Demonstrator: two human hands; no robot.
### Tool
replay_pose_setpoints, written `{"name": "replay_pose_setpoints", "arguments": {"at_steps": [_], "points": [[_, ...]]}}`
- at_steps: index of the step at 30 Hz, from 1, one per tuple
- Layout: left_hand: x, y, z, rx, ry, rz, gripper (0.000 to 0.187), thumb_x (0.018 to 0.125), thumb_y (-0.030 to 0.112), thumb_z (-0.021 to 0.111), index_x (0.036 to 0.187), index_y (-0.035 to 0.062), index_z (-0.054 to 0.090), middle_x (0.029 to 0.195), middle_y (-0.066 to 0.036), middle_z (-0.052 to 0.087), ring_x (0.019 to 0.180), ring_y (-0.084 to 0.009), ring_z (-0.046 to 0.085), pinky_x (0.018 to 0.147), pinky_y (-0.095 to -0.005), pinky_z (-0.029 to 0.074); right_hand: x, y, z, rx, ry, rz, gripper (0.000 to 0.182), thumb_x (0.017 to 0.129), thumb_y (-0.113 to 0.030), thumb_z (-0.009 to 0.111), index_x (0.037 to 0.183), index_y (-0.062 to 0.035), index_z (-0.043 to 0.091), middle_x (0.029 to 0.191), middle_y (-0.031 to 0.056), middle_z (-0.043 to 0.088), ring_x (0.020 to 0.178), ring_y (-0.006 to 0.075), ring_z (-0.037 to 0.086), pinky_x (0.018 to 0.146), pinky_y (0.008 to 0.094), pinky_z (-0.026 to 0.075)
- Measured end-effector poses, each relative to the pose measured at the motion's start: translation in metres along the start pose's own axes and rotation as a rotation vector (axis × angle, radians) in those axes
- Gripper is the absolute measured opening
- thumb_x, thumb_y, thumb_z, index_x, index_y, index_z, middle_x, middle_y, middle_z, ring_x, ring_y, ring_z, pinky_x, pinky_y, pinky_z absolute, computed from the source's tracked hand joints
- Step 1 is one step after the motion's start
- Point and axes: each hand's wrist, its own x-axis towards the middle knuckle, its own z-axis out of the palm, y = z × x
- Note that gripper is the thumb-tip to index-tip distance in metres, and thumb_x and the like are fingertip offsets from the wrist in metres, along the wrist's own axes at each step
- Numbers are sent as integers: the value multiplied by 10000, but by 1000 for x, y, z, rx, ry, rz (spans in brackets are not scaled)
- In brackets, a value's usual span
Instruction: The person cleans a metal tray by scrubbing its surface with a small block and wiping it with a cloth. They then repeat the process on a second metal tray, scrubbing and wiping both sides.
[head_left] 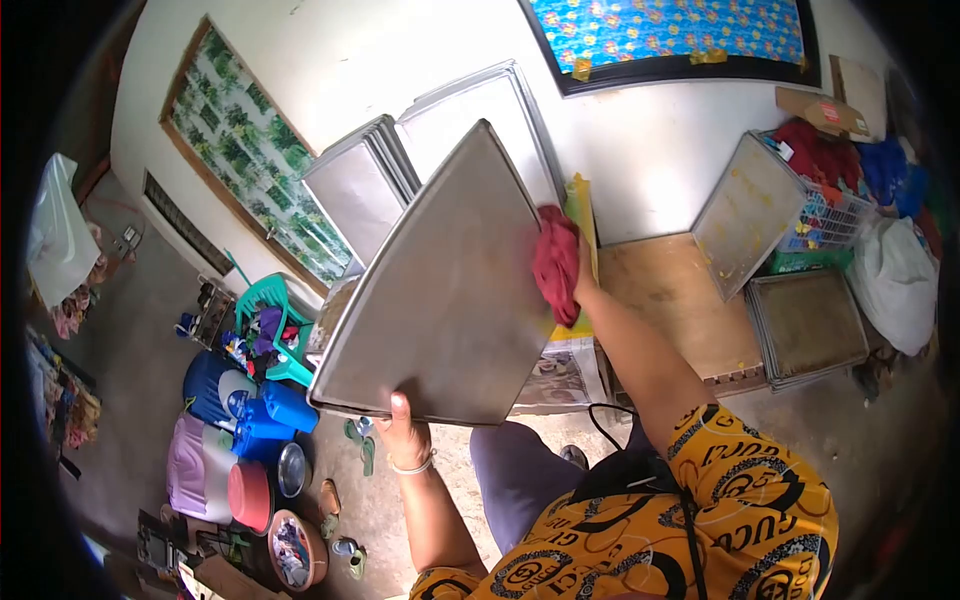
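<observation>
A large metal baking tray (pixel 440 290) is held up at a tilt in front of me, its flat face toward the camera. My left hand (pixel 402 435) grips its lower edge, the thumb on the face and the other fingers hidden behind. At the tray's right edge, my right hand (pixel 584 275) is closed around a bunched red cloth (pixel 556 265), which touches the rim. Most of that hand's fingers are covered by the cloth.
More metal trays (pixel 360 185) lean against the wall behind. A stained tray (pixel 750 210) tilts by a crate (pixel 825 215) at right, near a low tray stack (pixel 808 325). At left stand a green chair (pixel 270 295), blue containers (pixel 262 425) and basins (pixel 250 495).
</observation>
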Motion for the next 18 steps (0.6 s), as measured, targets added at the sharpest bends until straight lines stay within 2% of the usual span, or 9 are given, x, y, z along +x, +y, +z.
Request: {"name": "replay_pose_setpoints", "arguments": {"at_steps": [3, 4, 7, 9, 10, 11, 13, 15, 18], "points": [[-13, 16, -38, -243, -209, -86, 633, 841, 447, 633, 1339, 109, 435, 1351, -50, 456, 1234, -220, 426, 1026, -418, 340, -8, 43, -1, 231, 133, 16, 274, 872, -219, 604, 1086, -49, 576, 994, 27, 607, 885, 130, 567, 812, 274, 457], [-17, 31, -49, -466, -353, -74, 723, 821, 574, 577, 1379, 149, 401, 1430, -57, 382, 1317, -258, 341, 1079, -440, 272, -7, 28, 8, 79, 125, -52, 341, 820, -216, 682, 1082, -25, 576, 986, 49, 623, 890, 140, 573, 813, 276, 456], [-16, 104, -38, -329, -345, -158, 1011, 772, 662, 560, 1435, -11, 200, 1481, -179, 252, 1356, -332, 269, 1099, -485, 227, 6, -45, 46, -354, 38, -165, 431, 807, -324, 699, 1098, -32, 572, 953, 103, 649, 880, 186, 608, 806, 290, 465], [-16, 108, -37, -252, -481, -237, 1049, 793, 610, 582, 1426, -76, 104, 1480, -222, 217, 1365, -324, 253, 1098, -483, 231, 21, -92, 72, -568, -45, -317, 501, 780, -428, 701, 1115, -78, 573, 918, 154, 661, 852, 276, 648, 760, 335, 499], [-20, 92, -51, -194, -431, -249, 988, 792, 496, 660, 1436, -41, 137, 1460, -194, 286, 1339, -311, 312, 1088, -450, 272, 28, -109, 87, -636, -71, -421, 507, 770, -456, 698, 1113, -103, 576, 907, 155, 665, 835, 313, 648, 735, 361, 510], [-24, 82, -51, -98, -264, -229, 829, 783, 345, 725, 1397, -7, 294, 1359, -140, 443, 1236, -274, 448, 1032, -404, 359, 34, -125, 102, -704, -94, -525, 514, 759, -484, 694, 1111, -128, 580, 896, 157, 669, 819, 350, 647, 710, 387, 521], [-29, 59, -42, 157, 35, -307, 621, 788, 241, 735, 1291, 25, 440, 1200, -71, 551, 1092, -215, 536, 947, -358, 426, 34, -158, 128, -714, -175, -690, 503, 752, -474, 700, 1108, -139, 581, 885, 149, 676, 802, 358, 649, 695, 413, 527], [-30, 43, -25, 96, 55, -181, 480, 809, 212, 715, 1202, 33, 506, 1098, -40, 577, 1007, -180, 552, 895, -343, 446, 39, -179, 142, -696, -214, -632, 463, 749, -338, 746, 1097, -78, 585, 1014, 141, 660, 933, 293, 648, 800, 354, 512], [-29, 30, 4, 110, 37, -96, 251, 840, 230, 687, 980, 83, 542, 842, 42, 518, 780, -84, 498, 725, -247, 414, 25, -178, 153, -566, -273, -690, 454, 736, -310, 747, 1101, -93, 588, 1012, 135, 656, 936, 301, 637, 822, 363, 500]]}}
